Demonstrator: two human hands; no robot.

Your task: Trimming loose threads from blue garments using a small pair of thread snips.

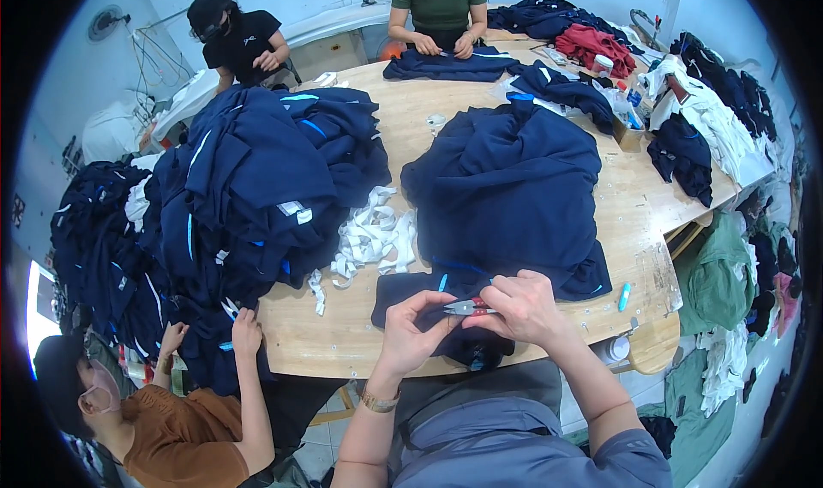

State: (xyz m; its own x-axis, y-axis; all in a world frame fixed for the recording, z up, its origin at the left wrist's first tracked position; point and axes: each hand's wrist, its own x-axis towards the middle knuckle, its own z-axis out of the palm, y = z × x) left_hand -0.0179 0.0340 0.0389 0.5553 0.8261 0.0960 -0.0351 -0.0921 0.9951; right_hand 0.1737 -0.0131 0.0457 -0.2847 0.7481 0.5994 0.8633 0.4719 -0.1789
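My left hand [406, 334] pinches the edge of a navy garment [471, 347] at the near edge of the table. In my right hand [521, 310] is a pair of thread snips [464, 307] with red handles. Their pointed metal blades lie against the cloth beside my left fingertips and thumb. Whether the blades are cutting is too small to tell. Part of the garment hangs over the table edge toward my lap. Just beyond my hands lies a large heap of navy garments [506, 196], some with bright blue trim.
White fabric strips [375, 237] lie left of the heap, beside a bigger navy pile [257, 162]. A turquoise marker-like object [624, 297] rests at right on the wooden table [639, 222]. One co-worker [184, 419] sits close at left; two others work across the table.
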